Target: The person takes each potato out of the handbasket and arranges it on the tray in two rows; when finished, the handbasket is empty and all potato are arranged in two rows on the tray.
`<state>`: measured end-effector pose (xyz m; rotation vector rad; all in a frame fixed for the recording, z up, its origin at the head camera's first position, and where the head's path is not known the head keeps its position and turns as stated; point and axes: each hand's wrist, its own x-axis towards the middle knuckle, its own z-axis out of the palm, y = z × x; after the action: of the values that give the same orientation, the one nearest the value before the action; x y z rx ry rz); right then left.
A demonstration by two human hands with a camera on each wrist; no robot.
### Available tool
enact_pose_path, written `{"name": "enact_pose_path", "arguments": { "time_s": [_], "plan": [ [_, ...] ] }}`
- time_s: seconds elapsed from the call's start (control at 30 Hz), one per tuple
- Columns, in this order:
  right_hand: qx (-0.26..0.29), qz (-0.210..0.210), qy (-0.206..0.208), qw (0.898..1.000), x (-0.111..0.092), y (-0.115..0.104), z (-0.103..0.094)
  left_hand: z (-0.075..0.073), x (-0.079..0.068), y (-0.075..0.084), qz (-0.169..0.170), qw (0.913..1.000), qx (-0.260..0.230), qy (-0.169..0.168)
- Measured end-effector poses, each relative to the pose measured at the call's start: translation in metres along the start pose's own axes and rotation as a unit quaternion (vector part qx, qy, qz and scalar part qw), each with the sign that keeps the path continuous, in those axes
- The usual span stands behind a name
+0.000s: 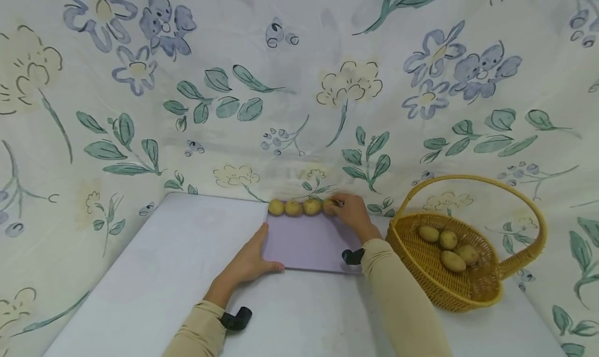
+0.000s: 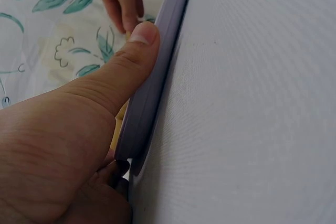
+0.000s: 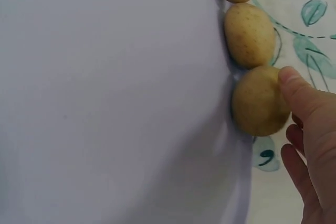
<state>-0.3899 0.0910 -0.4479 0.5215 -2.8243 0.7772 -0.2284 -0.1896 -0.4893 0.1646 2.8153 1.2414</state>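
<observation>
- Fingertips (image 3: 291, 80) of the right hand (image 1: 352, 214) touch the last potato (image 1: 329, 207) in a row of four along the far edge of the purple board (image 1: 311, 245); whether they pinch it or only rest on it, I cannot tell.
- Left hand (image 1: 248, 263) lies with straight, relaxed fingers against the board's left edge, thumb (image 2: 134, 59) pressed along the rim, steadying it.
- Step in hand, as I judge it: lining potatoes up at the board's 12 o'clock edge, the fourth being seated beside its neighbour (image 3: 250, 34).
- Next move likely calls for letting go gently so the potato does not roll, then reaching to 3 o'clock.
- At 3 o'clock of the board sits the wicker basket (image 1: 416, 274), holding four more potatoes (image 1: 447, 239).
</observation>
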Motion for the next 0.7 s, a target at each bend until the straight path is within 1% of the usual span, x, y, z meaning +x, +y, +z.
{"name": "enact_pose_path", "arguments": {
  "time_s": [0.1,0.23,0.33,0.4,0.53,0.6,0.7],
  "plan": [
    [0.008,0.002,0.009,1.0,-0.003,-0.001,-0.005,-0.001,-0.001,0.0,-0.002,1.0,0.0,-0.001],
    [0.021,-0.012,0.023,0.999,-0.006,-0.003,-0.014,-0.002,-0.001,-0.001,-0.003,1.0,0.007,-0.003],
    [0.036,-0.019,0.021,0.999,-0.01,-0.004,-0.02,-0.003,-0.001,-0.001,-0.002,1.0,0.009,-0.001],
    [0.054,-0.018,0.013,0.998,-0.012,-0.002,-0.023,-0.004,-0.002,-0.002,-0.002,1.0,0.008,0.001],
    [0.091,0.001,-0.004,0.996,-0.021,-0.001,-0.038,-0.003,-0.001,-0.002,0.001,1.0,0.004,0.002],
    [0.109,0.011,-0.019,0.994,-0.026,0.0,-0.047,-0.001,0.0,-0.002,0.002,1.0,0.0,-0.001],
    [0.121,0.018,-0.048,0.991,-0.036,0.003,-0.06,0.001,0.001,-0.001,0.003,1.0,-0.002,0.0]
  ]
}}
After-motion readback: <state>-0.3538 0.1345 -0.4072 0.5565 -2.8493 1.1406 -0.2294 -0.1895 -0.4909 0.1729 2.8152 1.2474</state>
